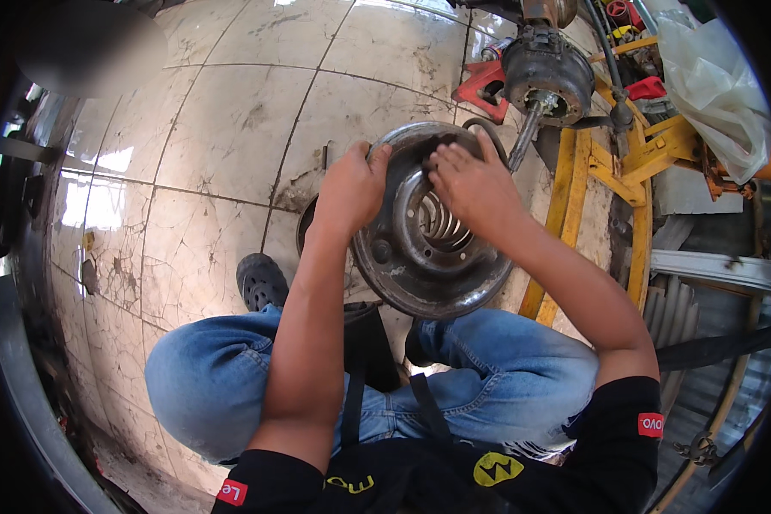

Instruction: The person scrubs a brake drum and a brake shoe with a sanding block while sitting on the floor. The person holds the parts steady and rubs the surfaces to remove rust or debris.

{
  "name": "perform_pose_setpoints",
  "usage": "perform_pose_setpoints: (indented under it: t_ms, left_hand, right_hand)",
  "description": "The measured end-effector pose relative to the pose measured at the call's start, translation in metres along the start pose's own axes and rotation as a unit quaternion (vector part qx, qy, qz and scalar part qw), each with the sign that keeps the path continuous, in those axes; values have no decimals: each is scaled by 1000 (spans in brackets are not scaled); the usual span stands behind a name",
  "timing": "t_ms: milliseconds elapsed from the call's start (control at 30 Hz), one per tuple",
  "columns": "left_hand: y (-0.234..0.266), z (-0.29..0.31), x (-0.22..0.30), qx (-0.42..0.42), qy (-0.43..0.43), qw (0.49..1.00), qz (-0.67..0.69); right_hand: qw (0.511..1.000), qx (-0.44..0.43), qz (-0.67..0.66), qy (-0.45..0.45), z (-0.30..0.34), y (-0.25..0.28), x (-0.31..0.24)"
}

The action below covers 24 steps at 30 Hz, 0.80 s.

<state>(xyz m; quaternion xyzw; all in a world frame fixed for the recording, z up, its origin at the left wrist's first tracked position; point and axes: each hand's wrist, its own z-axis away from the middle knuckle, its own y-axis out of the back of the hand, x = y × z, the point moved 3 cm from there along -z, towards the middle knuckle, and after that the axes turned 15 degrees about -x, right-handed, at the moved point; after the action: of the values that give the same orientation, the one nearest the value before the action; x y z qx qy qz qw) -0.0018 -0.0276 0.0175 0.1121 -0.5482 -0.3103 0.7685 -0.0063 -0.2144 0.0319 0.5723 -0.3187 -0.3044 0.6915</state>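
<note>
A round, dark metal brake drum (pixel 394 274) is tilted in front of my knees, its hollow side facing me. My left hand (pixel 357 190) is closed on its upper left rim, thumb over the edge. Inside the upper right part of the drum lies my right hand (pixel 471 184), fingers bent against the inner wall and thumb raised. A dark, blurred patch shows at those fingertips; what it is I cannot make out. Through the drum's centre hole a coil spring (pixel 442 221) is visible.
An axle hub with a drum-shaped housing (pixel 546 77) and protruding shaft stands at the upper right, near a red jack stand (pixel 486 89). Yellow steel frames (pixel 565 210) run along the right. A clear plastic sheet (pixel 711 90) hangs there. Cracked tiles (pixel 223 128) cover the floor.
</note>
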Motion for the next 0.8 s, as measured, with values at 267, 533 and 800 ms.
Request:
perform_pose_setpoints:
  t_ms: [267,533,800]
  left_hand:
    - [0,0,0,-4,-4,1000,-2]
    - [1,0,1,3,-11,1000,9]
    - [0,0,-2,8,-13,1000,2]
  right_hand:
    - [1000,-6,3,4,-3,-4,0]
    - [1000,1,-1,17,-2,-8,8]
    - [1000,-10,-16,13,0,-5,9]
